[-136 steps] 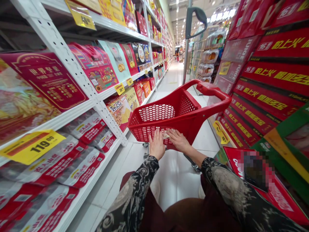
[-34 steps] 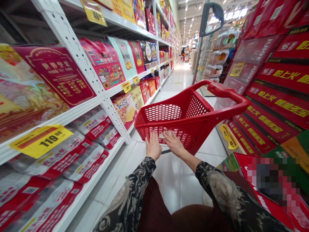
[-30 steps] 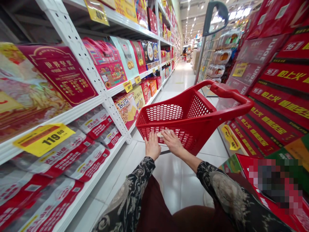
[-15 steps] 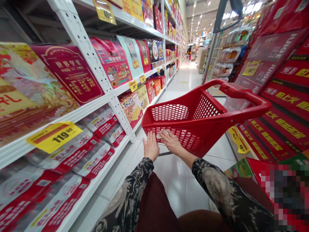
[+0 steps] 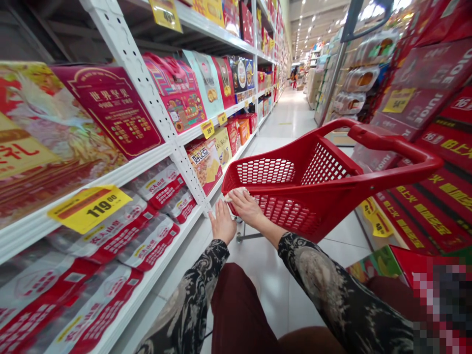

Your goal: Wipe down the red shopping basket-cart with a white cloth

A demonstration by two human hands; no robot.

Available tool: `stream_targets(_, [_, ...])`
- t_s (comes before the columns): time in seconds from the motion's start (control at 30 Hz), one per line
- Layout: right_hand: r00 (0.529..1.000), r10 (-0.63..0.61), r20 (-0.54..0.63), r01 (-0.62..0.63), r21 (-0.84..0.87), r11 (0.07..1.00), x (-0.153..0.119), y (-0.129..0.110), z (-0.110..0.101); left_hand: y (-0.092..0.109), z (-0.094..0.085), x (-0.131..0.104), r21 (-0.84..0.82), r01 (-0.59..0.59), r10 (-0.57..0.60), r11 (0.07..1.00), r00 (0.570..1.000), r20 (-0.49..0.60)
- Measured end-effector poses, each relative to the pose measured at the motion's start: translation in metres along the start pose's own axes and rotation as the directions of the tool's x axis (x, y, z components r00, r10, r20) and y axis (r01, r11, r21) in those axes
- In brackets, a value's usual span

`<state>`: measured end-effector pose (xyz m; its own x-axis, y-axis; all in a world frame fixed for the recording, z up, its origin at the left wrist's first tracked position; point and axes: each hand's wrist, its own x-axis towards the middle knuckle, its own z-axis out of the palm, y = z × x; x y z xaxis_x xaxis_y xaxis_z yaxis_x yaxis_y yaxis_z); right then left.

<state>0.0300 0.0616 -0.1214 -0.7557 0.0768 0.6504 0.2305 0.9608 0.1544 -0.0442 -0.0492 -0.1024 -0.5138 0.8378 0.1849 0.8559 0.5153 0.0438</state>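
Slid left to the front corner of the cart [image 5: 313,195] at centre-right, the right hand [image 5: 248,206] holds a cloth [image 5: 230,195] under nearly straight fingers; the left hand [image 5: 223,223], just beside it at frame centre, has fingers extended.

The right hand [image 5: 249,210] hid most of the pale cloth [image 5: 230,196]; its grip we could not make out. We could not tell whether the left hand [image 5: 223,225] touched the red cart [image 5: 295,221]. Top edge cut off the grey handle [image 5: 349,24]. Pixelation hid much of the red box [image 5: 404,256], lower right. Far down the aisle, a person [image 5: 294,77] showed too small to describe.
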Motion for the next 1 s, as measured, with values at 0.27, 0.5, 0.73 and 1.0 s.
stream_targets(0.27, [0.987, -0.014, 0.158, 0.011, 0.021, 1.0, -0.045, -0.01, 0.012, 0.0, 0.007, 0.0, 0.012, -0.063, 0.063, 0.998, 0.998, -0.017])
stream_targets(0.5, [0.994, 0.068, -0.085, -0.068, 0.007, 0.998, -0.031, 0.015, -0.038, 0.016, -0.003, 0.003, -0.04, -0.074, 0.071, 0.996, 0.994, -0.079])
stream_targets(0.73, [1.0, -0.003, -0.007, 0.003, -0.04, 0.999, -0.066, 0.034, -0.035, 0.042, -0.005, -0.004, -0.035, -0.158, 0.156, 0.987, 0.985, -0.07])
stream_targets(1.0, [1.0, 0.023, -0.012, -0.023, 0.048, 0.999, -0.103, 0.023, -0.034, 0.054, -0.011, -0.014, -0.005, -0.217, 0.217, 0.976, 0.975, -0.043])
